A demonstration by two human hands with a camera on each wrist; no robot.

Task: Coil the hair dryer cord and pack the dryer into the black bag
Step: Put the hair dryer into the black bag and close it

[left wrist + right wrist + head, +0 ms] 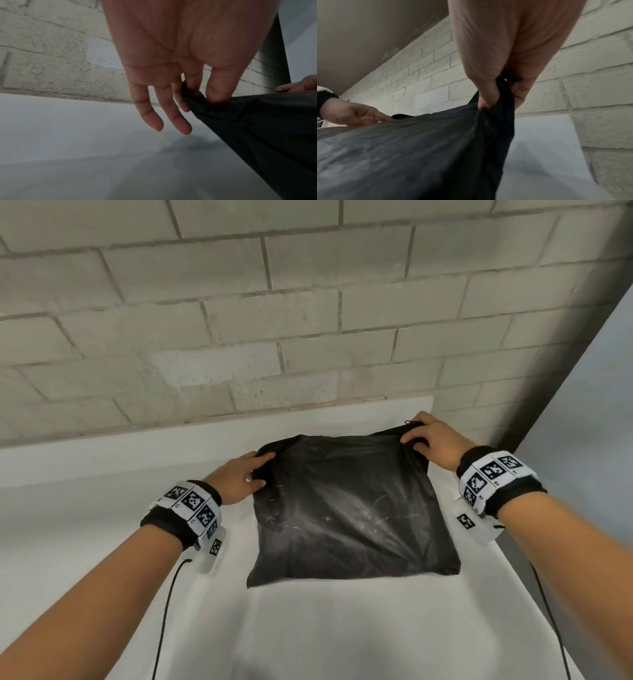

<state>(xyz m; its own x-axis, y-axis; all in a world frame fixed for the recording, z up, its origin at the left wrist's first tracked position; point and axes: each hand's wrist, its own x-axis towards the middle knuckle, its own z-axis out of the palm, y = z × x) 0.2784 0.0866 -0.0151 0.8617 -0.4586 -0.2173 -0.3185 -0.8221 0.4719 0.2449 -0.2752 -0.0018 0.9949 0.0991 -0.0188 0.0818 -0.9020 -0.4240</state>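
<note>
Left hand: pinches the black bag's far left corner between thumb and forefinger; the other fingers hang loose and straight.
Black bag: lies flat and bulging on the white table, near its far edge by the brick wall; fabric scuffed with pale marks; contents hidden.
Hair dryer: cannot tell where it is.
Right hand: fingers curled, gripping bunched fabric at the bag's far right corner.
</note>
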